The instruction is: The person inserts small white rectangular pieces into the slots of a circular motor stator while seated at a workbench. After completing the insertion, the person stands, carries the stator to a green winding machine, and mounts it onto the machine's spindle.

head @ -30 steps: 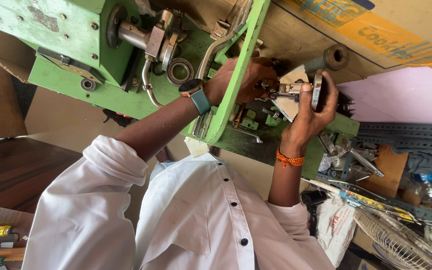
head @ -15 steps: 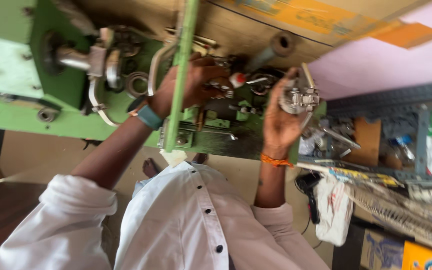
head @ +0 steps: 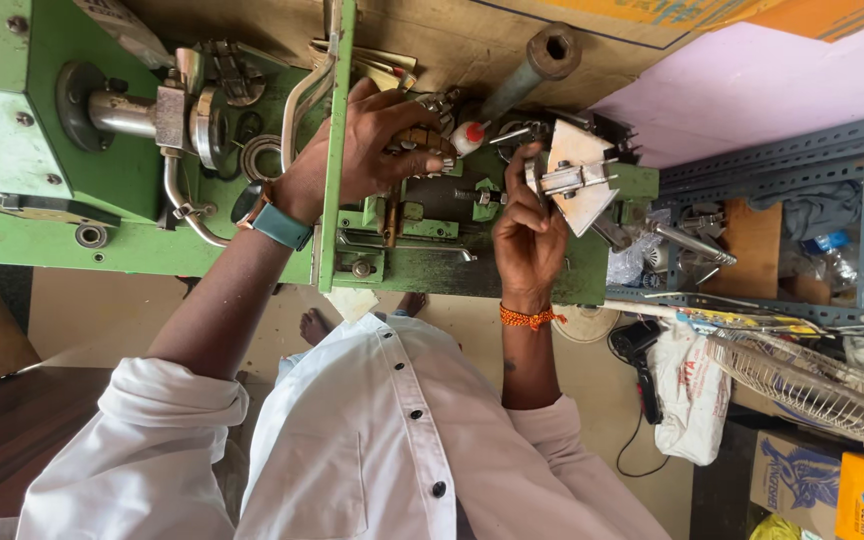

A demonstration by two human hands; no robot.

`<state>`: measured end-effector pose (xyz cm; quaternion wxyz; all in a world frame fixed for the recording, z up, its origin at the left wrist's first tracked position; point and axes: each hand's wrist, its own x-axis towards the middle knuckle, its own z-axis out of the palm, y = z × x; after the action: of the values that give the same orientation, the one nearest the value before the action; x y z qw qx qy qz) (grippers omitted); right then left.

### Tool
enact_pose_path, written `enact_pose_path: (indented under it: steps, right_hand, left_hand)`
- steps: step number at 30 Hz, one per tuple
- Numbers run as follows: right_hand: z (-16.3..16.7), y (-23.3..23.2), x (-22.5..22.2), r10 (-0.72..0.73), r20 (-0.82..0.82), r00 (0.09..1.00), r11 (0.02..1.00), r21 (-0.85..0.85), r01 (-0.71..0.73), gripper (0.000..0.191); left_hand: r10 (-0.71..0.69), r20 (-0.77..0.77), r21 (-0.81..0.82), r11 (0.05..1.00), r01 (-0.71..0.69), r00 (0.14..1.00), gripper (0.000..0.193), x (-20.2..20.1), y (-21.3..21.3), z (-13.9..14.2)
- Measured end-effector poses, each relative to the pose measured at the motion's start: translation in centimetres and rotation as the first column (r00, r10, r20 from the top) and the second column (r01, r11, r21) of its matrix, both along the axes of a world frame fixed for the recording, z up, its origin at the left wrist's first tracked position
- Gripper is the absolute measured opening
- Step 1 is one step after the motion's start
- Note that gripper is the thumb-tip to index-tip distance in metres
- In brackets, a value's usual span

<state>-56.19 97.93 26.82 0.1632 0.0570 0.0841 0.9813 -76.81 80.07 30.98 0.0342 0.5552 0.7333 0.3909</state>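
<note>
A green metal machine with a steel shaft stands in front of me. My left hand, with a teal watch band on its wrist, reaches past a green upright bar and closes on a brown knurled part in the machine's middle. My right hand, with an orange thread on its wrist, grips a steel clamp piece with a pale triangular plate at the right end of the machine bed. A small white bottle with a red cap lies between my hands.
A grey pipe leans at the back. To the right is a grey slotted-angle rack with tools, a wire basket, a white bag and cartons on the floor. My bare foot shows below the machine.
The view has shifted. My right hand has carried the clamp piece down and slightly left. My left hand has stayed on the brown part.
</note>
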Motion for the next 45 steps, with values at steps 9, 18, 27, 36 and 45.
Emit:
enact_pose_path:
  steps: [9, 18, 27, 36, 45]
  right_hand:
    - [0.6, 1.0, 2.1, 0.116, 0.121, 0.986, 0.990, 0.065, -0.124, 0.054]
    - [4.9, -1.6, 1.4, 0.194, 0.064, 0.979, 0.812, 0.549, -0.197, 0.061]
    - [10.1, -5.2, 1.2, -0.433, -0.170, 0.885, -0.383, 0.924, -0.010, 0.090]
    - [5.7, -1.3, 6.6, -0.600, 0.071, 0.797, -0.374, 0.855, -0.359, 0.055]
    - [-8.8, 5.6, 17.9, -0.800, -0.214, 0.561, -0.596, 0.397, -0.698, 0.029]
  left_hand:
    - [0.471, 0.056, 0.092, 0.875, -0.475, 0.880, 0.033, 4.4, -11.0, 6.4]
    - [0.011, 0.595, 0.218, 0.960, -0.175, 0.803, 0.038, 13.9, -11.0, 9.9]
    - [-0.572, 0.820, 0.532, 0.763, -0.366, -0.002, 0.083, 16.7, -5.4, 4.5]
    - [0.045, 0.847, 0.108, 0.961, -0.254, 0.530, 0.060, 17.6, -8.0, -0.6]
    - [-0.051, 0.436, -0.038, 0.996, 0.075, 0.899, 0.041, 16.7, -6.0, -3.1]
